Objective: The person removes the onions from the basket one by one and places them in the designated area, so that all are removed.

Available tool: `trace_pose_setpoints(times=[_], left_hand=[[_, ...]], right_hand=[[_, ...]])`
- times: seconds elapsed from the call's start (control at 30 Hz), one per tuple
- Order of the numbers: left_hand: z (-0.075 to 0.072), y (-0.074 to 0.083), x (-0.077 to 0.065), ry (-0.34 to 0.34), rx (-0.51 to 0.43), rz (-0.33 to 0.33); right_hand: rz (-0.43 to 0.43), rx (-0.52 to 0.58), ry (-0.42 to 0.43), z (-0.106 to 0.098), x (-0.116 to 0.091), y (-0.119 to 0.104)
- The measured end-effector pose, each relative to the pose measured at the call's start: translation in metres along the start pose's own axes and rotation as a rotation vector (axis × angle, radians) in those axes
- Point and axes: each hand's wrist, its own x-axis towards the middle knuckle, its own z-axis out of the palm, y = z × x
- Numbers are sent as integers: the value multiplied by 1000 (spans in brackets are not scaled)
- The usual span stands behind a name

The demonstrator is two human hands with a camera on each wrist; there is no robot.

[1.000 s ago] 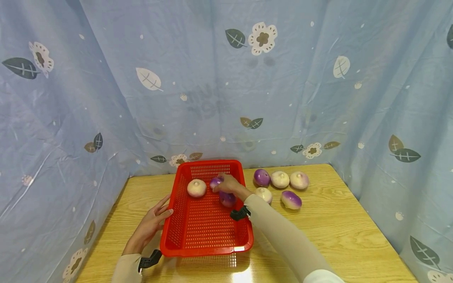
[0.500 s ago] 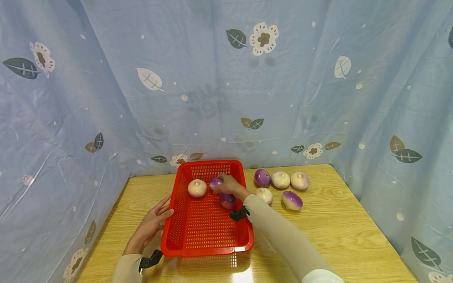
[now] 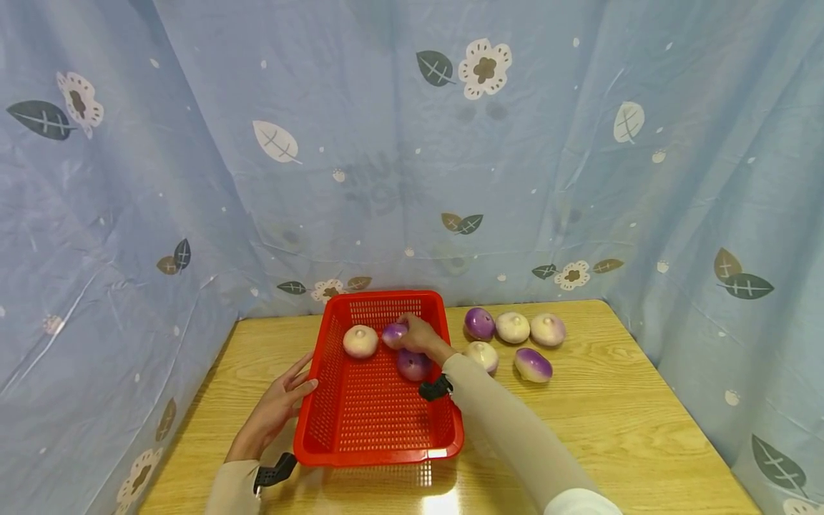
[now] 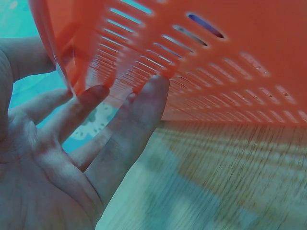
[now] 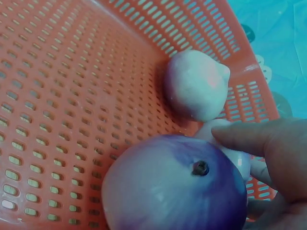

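Observation:
Inside the red plastic basket [image 3: 380,458], my right hand [image 3: 420,335] grips a purple-and-white turnip [image 3: 394,335] near the far wall. Its thumb lies across the top of that turnip in the right wrist view, where a larger-looking purple turnip [image 5: 168,187] partly hides it. This purple turnip sits just nearer to me in the basket. A pale turnip [image 3: 360,342] lies to the left of the held one. My left hand [image 3: 277,408] is at the basket's left side. Its nearly straight fingers touch the slotted outer wall [image 4: 211,72], and the thumb reaches the rim.
On the wooden table [image 3: 599,415], right of the basket, lie several more turnips: a purple one [image 3: 479,324], pale ones [image 3: 513,327] beside it, and a tilted purple-and-white one [image 3: 533,365]. A blue patterned curtain [image 3: 360,236] stands along the table's back and sides.
The right hand has shifted slightly with the turnip in its grip, so more of the purple turnip below it shows. The left hand and basket stay in place; the head view drifts a little.

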Motion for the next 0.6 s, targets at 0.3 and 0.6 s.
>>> trace_pose_setpoints(times=[0.3, 0.6], left_hand=[[1, -1, 0, -6, -5, 1], [2, -2, 0, 7, 11, 2]], right_hand=[[-1, -29, 30, -3, -1, 0], [-22, -2, 53, -4, -3, -1]])
